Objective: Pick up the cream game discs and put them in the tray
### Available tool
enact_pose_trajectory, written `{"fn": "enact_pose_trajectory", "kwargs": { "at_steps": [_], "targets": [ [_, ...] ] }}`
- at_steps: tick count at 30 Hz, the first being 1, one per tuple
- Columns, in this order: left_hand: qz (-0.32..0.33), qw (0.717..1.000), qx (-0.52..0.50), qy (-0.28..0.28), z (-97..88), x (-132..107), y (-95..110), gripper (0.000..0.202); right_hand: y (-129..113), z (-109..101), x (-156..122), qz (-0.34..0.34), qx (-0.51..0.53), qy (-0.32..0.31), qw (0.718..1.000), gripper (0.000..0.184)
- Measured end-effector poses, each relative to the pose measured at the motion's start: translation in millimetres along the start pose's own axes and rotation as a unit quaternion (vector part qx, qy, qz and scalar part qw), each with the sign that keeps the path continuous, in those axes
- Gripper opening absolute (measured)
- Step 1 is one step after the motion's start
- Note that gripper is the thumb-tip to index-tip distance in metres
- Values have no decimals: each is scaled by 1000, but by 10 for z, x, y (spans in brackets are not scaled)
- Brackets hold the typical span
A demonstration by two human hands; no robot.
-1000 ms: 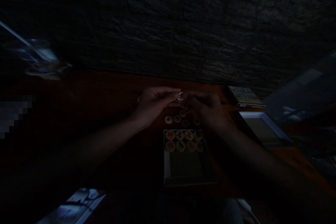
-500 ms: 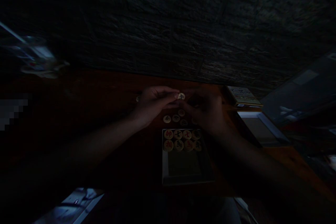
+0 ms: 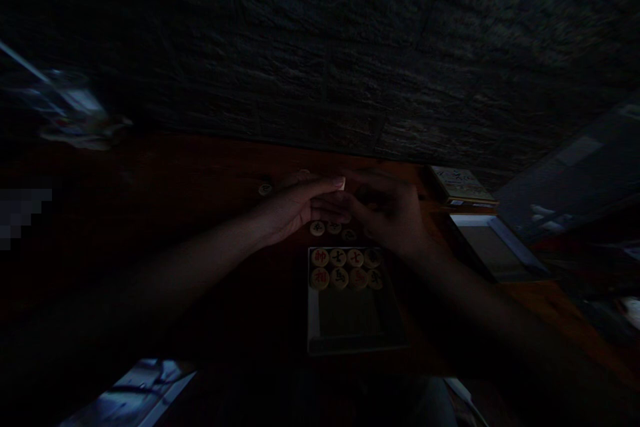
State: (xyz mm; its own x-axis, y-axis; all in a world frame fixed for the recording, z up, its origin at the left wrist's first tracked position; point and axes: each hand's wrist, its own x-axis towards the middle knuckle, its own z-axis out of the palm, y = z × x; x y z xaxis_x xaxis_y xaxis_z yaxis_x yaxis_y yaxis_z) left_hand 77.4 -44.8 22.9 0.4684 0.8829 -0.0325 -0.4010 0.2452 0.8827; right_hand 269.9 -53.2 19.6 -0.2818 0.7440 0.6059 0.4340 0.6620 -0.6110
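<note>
A pale round Chinese chess piece (image 3: 343, 184), now edge-on, is held between my two hands above the dark wooden table. My left hand (image 3: 300, 205) presses its thumb on the piece, the other fingers stretched beneath. From the other side, the thumb and forefinger of my right hand (image 3: 393, 210) close around the same piece; deep shadow hides part of this grip. Below them, several loose pieces (image 3: 317, 228) lie on the table. An open box (image 3: 314, 320) nearer me holds two rows of pieces with red and black characters along its far side.
At the right stand an open, shallow box part (image 3: 493, 247) and a printed box (image 3: 464, 185). A clear cup (image 3: 75, 107) with a straw is at the far left. Another loose piece (image 3: 265, 190) lies left of my hands. A stone wall (image 3: 320, 67) rises behind the table.
The held piece has turned from showing its character to showing its edge. My left hand has rolled and lowered its fingers slightly, uncovering loose pieces behind it.
</note>
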Motion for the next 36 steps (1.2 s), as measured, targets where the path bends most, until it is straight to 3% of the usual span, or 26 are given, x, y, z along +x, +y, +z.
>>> {"fn": "enact_pose_trajectory", "kwargs": {
  "at_steps": [10,18,29,36],
  "targets": [
    [-1,999,37,-23,-50,12,-15,23,-27,-32,1,-22,-18,-9,1000,35],
    [10,998,50,-32,-67,10,-18,21,-53,-22,0,26,-5,-22,999,38],
    [5,999,42,-25,-56,5,-12,22,-38,-25,-2,17,3,-17,1000,39],
    [1,999,25,-21,-47,8,-20,22,-37,-48,-2,-40,-33,-20,998,35]
  ]
}}
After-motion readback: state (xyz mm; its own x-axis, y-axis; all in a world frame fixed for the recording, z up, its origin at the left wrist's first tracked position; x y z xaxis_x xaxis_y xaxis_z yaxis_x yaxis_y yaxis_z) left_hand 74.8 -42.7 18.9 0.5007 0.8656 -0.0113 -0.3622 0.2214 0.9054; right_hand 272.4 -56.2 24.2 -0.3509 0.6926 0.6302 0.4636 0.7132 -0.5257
